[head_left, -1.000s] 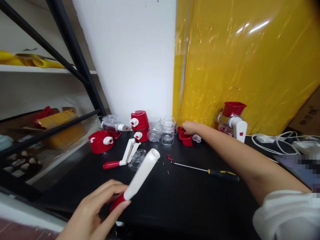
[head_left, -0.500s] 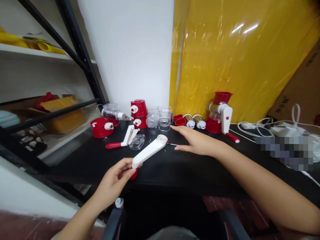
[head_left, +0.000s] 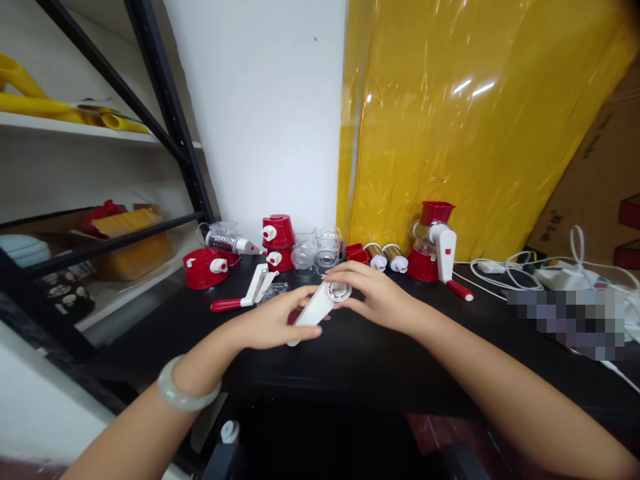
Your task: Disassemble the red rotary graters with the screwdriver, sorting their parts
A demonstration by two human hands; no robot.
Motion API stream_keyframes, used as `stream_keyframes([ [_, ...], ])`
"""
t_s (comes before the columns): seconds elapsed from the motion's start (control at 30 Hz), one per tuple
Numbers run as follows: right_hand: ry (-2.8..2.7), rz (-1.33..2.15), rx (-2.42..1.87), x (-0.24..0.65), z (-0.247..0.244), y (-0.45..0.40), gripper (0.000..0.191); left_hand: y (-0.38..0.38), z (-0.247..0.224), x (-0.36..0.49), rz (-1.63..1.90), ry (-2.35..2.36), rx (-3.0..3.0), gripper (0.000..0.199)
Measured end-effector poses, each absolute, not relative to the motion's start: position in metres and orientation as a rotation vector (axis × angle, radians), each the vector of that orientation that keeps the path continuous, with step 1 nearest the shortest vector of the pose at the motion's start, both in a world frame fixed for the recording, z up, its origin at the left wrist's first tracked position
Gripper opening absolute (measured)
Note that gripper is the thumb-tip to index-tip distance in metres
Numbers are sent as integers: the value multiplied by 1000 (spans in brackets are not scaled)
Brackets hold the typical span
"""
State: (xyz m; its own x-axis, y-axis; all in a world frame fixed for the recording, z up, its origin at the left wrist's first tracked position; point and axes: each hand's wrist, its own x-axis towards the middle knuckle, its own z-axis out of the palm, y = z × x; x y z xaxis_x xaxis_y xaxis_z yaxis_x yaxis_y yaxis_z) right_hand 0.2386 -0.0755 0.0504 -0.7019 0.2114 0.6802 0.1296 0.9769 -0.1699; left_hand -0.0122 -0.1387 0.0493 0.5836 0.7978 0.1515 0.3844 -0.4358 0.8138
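A white crank handle (head_left: 316,312) is held tilted above the black table, its round socket end at the upper right. My left hand (head_left: 277,319) grips its lower part, thumb across the white arm; the red knob is mostly hidden behind the fingers. My right hand (head_left: 370,292) has its fingers around the round socket end. Left of my hands lies another white crank with a red grip (head_left: 227,305), next to a clear plastic piece (head_left: 273,291) partly covered by my left hand.
Along the back of the black table (head_left: 350,367) stand red bases (head_left: 278,232), clear cups (head_left: 305,248), grater drums (head_left: 395,258) and an assembled red-and-white grater (head_left: 425,261). White cables (head_left: 520,267) lie right. A black-framed shelf (head_left: 175,133) rises left.
The crank handle has moved right and its socket end has turned toward me. My right hand has come down from the back and taken hold of that end. The view has shifted slightly.
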Motion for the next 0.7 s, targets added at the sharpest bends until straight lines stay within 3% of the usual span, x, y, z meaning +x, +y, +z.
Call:
stream_keyframes([
  [0.07, -2323, 94, -232, 240, 57, -72, 38, -120, 55, 6, 742, 888, 2009, 33],
  [0.23, -2348, 87, -843, 287, 64, -52, 76, -79, 59, 21, 994, 908, 1922, 37],
  [0.33, -2467, 106, -1093, 332, 47, -49, 50, -68, 55, 9, 1223, 1003, 1968, 31],
  [0.47, -2574, 36, -1338, 373, -4, -47, 41, -57, 40, -10, 1591, 1088, 1831, 22],
  [0.57, -2584, 81, -1352, 388, -43, -33, 28, -48, 32, -19, 1706, 1028, 1742, 27],
  [0.7, -2495, -138, -1155, 397, -61, -5, 33, -38, 28, -28, 1798, 1016, 1664, 35],
])
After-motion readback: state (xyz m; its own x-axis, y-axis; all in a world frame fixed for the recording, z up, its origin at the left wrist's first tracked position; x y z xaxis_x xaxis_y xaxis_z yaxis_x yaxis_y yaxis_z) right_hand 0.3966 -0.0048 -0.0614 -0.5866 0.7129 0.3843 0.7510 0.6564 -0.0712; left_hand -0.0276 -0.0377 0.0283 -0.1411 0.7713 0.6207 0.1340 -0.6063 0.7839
